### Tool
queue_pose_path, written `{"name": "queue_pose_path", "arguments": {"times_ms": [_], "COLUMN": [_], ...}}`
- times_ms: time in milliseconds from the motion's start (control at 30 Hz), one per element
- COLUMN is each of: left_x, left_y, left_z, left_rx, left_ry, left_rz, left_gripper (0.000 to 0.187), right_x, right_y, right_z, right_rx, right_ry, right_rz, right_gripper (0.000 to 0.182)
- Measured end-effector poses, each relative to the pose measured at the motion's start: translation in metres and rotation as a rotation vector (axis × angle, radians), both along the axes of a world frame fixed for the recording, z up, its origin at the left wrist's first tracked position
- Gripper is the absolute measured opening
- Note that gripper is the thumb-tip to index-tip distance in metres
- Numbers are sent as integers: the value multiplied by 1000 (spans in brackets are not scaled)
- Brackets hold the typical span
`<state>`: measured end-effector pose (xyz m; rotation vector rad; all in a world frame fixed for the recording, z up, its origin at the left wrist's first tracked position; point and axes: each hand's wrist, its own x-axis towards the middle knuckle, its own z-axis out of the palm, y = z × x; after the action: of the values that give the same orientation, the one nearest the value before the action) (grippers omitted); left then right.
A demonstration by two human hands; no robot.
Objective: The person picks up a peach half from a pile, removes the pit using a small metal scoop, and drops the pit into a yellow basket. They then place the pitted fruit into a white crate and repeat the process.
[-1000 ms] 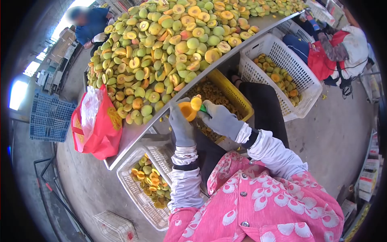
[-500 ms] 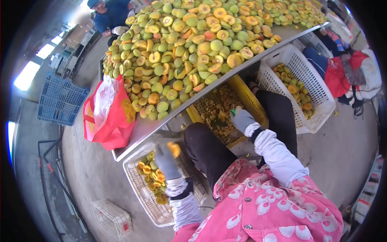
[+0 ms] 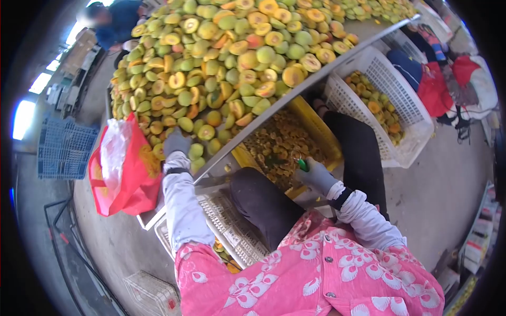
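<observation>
My left hand (image 3: 177,143), in a grey glove, reaches onto the near edge of the heap of halved fruit (image 3: 216,58) on the metal table; its fingers are hidden from view. In my right hand (image 3: 318,178), also gloved, is a green-handled tool (image 3: 302,165) with a small metal loop at its tip. That hand is over the near side of the yellow crate (image 3: 333,150), which holds pits and scraps. A white basket (image 3: 232,224) with fruit halves stands below my left forearm, partly covered by it.
Another white crate (image 3: 408,95) with fruit stands right of my knee. A red bag (image 3: 139,174) leans at the table's left corner. Beyond the heap is another person (image 3: 118,23). A blue crate (image 3: 66,150) and a small white crate (image 3: 153,292) stand left.
My left hand has moved from above the white basket, where it had an orange fruit half, up to the heap. My right hand has shifted slightly down with the tool, and the view has shifted.
</observation>
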<state>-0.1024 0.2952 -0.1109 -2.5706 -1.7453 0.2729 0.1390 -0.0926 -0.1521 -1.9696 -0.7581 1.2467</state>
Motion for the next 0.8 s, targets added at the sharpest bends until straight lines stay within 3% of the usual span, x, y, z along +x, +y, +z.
{"name": "queue_pose_path", "arguments": {"times_ms": [33,200,267,300,367,433,500,533,600,667,733,767,800], "left_x": [1,-1,-9,-11,-10,15,52,59,72,85,88,93,92], "left_y": [2,-22,-26,-28,-48,-115,-177,-195,-227,-258,-268,-278,-279], "left_z": [5,8,12,19,25,54,72,72,71,79,88,93,92], "left_rx": [-19,53,104,119,-328,-568,-649,-659,-374,-289,-1139,-959,-955], "left_ry": [-33,-68,-496,-498,-1533,-1746,-1940,-1942,-1632,-1726,-2195,-2117,-2119], "left_rz": [27,145,212,215,92,-181,-125,-129,-331,-286,42,106,103], "left_gripper": [64,58,54,54,29,23,21,21,28,35,48,60,60], "right_x": [2,-6,-11,-14,-20,-29,-40,-44,-49,-53,-55,-56,-57], "right_y": [0,7,9,11,16,22,27,27,25,23,16,14,12], "right_z": [6,11,19,18,58,117,134,136,134,120,130,135,137], "right_rx": [-61,69,102,132,116,139,155,275,382,594,576,557,561], "right_ry": [43,110,109,57,104,193,276,145,-3,-265,-337,-402,-403], "right_rz": [-31,-8,26,54,81,94,85,102,116,101,93,86,88], "right_gripper": [28,26,27,28,33,34,35,37,38,38,37,36,36]}}
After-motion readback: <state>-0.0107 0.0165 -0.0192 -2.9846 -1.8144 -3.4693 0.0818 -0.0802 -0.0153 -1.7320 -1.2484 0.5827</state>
